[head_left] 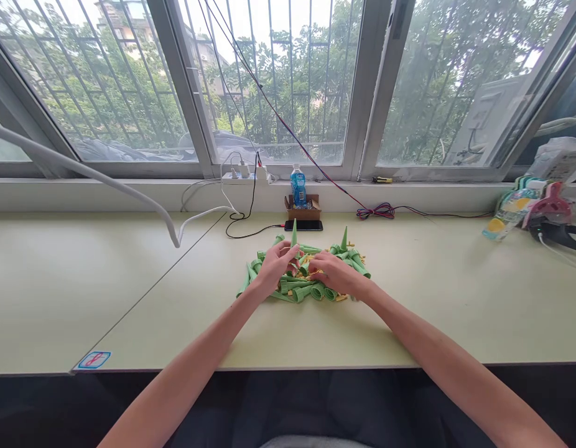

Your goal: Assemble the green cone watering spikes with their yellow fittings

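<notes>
A loose pile of green hollow plastic spikes (pixel 301 292) with ribbed collars lies on the table, with small yellow plastic pieces (pixel 340 298) among them. At the pile's left side, my left hand (pixel 275 266) has its fingers closed around one green spike (pixel 294 234), its point up. My right hand (pixel 335 272) reaches into the middle of the pile with curled fingers, by the yellow pieces. Its fingertips are partly hidden, and whatever they hold is too small to make out. Another green spike (pixel 344 239) points upward behind my right hand.
Behind the pile lie a black phone (pixel 304 226) on a cable and a small cardboard box (pixel 292 213) with a blue bottle (pixel 298 186). A white bent tube (pixel 129 190) crosses the left side. Bundled wires (pixel 376 211) and a clear bottle (pixel 507 219) are to the right.
</notes>
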A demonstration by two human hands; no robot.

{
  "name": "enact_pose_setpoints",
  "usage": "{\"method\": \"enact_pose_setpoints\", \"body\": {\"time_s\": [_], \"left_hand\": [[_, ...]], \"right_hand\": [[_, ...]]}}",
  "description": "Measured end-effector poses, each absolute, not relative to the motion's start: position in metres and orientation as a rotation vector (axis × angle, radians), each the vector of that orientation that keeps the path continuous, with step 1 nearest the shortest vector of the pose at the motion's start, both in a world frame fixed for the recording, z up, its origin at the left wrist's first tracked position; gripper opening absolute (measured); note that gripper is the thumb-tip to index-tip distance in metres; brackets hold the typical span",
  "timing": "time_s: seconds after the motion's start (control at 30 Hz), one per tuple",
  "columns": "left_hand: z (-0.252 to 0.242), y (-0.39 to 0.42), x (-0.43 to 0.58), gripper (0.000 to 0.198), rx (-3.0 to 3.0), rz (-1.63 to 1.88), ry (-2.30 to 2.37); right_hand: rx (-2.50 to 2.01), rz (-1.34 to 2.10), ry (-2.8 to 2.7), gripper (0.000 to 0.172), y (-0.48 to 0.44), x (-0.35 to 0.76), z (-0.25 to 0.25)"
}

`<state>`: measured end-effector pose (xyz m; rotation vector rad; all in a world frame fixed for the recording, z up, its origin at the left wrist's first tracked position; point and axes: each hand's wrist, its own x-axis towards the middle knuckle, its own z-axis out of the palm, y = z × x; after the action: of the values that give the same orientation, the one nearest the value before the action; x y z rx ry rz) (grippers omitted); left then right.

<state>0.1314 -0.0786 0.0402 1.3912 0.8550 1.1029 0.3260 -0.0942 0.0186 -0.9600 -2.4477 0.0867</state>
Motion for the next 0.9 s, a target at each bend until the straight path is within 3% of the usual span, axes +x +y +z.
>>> {"method": "enact_pose_setpoints", "body": {"time_s": [0.47, 0.9], "left_hand": [[0.038, -0.076, 0.131, 0.035, 1.357, 1.101, 0.787], [0.04, -0.077, 0.131, 0.04, 1.285, 1.064, 0.714]], "right_hand": [[-0.968, 0.048, -2.455, 0.02, -0.095, 0.325, 0.018], [-0.943, 0.087, -2.139, 0.012, -0.099, 0.326, 0.022]]}}
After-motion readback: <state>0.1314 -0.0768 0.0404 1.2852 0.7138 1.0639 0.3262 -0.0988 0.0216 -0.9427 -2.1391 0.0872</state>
